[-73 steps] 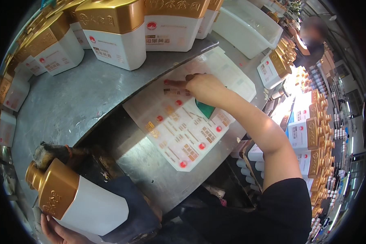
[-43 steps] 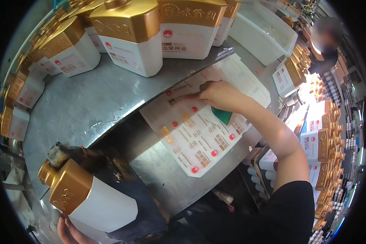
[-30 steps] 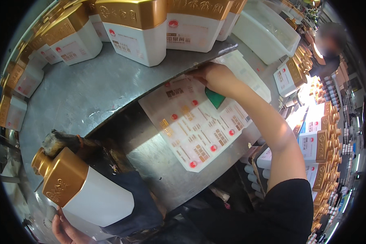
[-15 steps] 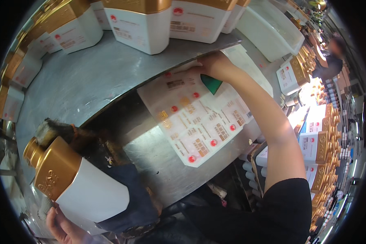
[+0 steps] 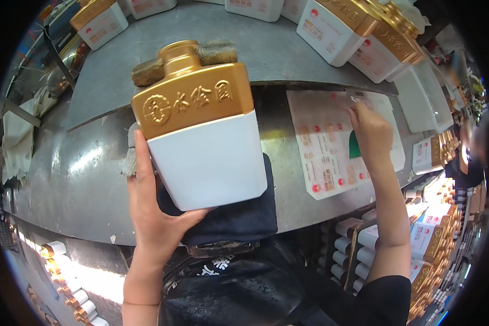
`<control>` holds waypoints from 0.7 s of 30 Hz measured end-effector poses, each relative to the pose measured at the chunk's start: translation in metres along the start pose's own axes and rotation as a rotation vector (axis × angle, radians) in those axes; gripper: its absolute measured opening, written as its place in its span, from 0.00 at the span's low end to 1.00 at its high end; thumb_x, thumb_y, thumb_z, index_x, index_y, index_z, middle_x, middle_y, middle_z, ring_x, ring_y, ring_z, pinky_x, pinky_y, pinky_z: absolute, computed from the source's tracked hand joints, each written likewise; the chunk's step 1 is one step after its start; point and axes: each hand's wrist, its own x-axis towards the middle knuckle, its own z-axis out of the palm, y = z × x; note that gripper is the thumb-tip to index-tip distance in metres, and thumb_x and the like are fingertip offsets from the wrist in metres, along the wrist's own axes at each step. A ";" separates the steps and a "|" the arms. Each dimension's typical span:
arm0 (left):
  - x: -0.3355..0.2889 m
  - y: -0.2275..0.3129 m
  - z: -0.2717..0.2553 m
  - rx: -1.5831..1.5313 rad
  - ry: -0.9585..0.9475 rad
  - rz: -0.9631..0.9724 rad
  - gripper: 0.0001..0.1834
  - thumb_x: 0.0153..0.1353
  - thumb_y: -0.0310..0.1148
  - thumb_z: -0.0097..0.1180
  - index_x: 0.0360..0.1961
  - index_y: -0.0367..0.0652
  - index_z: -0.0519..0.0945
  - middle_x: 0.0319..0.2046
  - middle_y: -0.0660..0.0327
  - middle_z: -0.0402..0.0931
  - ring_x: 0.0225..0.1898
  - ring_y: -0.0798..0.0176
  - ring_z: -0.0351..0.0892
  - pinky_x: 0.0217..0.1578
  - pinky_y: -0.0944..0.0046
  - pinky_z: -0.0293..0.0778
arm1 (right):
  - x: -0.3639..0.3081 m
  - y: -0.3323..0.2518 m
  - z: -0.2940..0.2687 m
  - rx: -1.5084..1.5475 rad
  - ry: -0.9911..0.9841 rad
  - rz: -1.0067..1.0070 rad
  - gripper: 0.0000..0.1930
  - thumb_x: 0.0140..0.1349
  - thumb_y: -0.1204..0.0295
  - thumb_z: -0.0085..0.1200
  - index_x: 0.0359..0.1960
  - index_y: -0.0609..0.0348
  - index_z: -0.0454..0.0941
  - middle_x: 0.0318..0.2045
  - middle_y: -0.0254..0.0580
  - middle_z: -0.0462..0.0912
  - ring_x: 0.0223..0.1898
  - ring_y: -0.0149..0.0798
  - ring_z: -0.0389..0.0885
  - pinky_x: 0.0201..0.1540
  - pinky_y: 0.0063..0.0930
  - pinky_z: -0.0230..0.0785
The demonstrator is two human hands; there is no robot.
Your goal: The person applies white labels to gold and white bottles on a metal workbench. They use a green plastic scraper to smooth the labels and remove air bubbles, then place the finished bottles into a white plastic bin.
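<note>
In front of me lies a flat bottle with a plain white body (image 5: 209, 163) and an embossed gold shoulder and neck. My left hand (image 5: 160, 214) grips its lower left side, fingers along the edge and thumb at the base. The bottle leans on a padded rest (image 5: 223, 231) covered with dark cloth, with worn bristly pads beside its neck. At the right, my right hand (image 5: 372, 130) is closed over a sheet of printed decals (image 5: 318, 146). A green scraper (image 5: 354, 145) sticks out under its palm. Something small and pale is at the fingertips, too small to name.
Printed gold-and-white bottles (image 5: 331, 32) stand along the raised metal shelf (image 5: 277, 49). A white plastic tub (image 5: 421, 100) sits at the far right. More bottles (image 5: 432, 233) fill racks at the lower right, and others (image 5: 70, 282) are at lower left. Another person is at the right edge.
The view has swung left, bringing the bottle to the middle. My left hand now wraps its side, and the bottle stands more upright. My right hand remains over the decal sheet, fingers drawn together.
</note>
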 end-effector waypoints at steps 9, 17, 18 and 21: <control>-0.003 -0.020 -0.009 -0.041 -0.025 0.058 0.64 0.36 0.27 0.77 0.73 0.40 0.49 0.56 0.50 0.69 0.52 0.50 0.71 0.54 0.58 0.69 | 0.020 -0.106 -0.195 1.459 -0.325 0.219 0.06 0.57 0.76 0.60 0.27 0.69 0.79 0.20 0.40 0.81 0.20 0.27 0.79 0.23 0.16 0.70; 0.005 -0.015 -0.020 -0.392 -0.127 0.094 0.63 0.46 0.47 0.73 0.74 0.40 0.44 0.59 0.45 0.62 0.61 0.47 0.65 0.58 0.53 0.66 | 0.043 -0.153 -0.142 1.576 -0.643 0.173 0.08 0.61 0.74 0.59 0.32 0.70 0.79 0.21 0.39 0.82 0.24 0.25 0.80 0.27 0.18 0.70; 0.006 -0.012 -0.017 -0.491 -0.101 0.038 0.60 0.50 0.47 0.71 0.74 0.40 0.43 0.62 0.45 0.57 0.63 0.46 0.61 0.60 0.51 0.64 | 0.040 -0.157 -0.136 1.533 -0.613 0.180 0.08 0.60 0.74 0.60 0.30 0.68 0.79 0.19 0.38 0.82 0.23 0.26 0.80 0.26 0.20 0.70; 0.011 -0.010 -0.010 -0.445 -0.072 -0.018 0.54 0.56 0.41 0.66 0.74 0.40 0.43 0.66 0.46 0.50 0.67 0.48 0.55 0.63 0.48 0.60 | 0.034 -0.160 -0.139 1.083 -0.412 0.020 0.07 0.61 0.74 0.61 0.32 0.64 0.76 0.18 0.30 0.78 0.21 0.19 0.74 0.24 0.15 0.64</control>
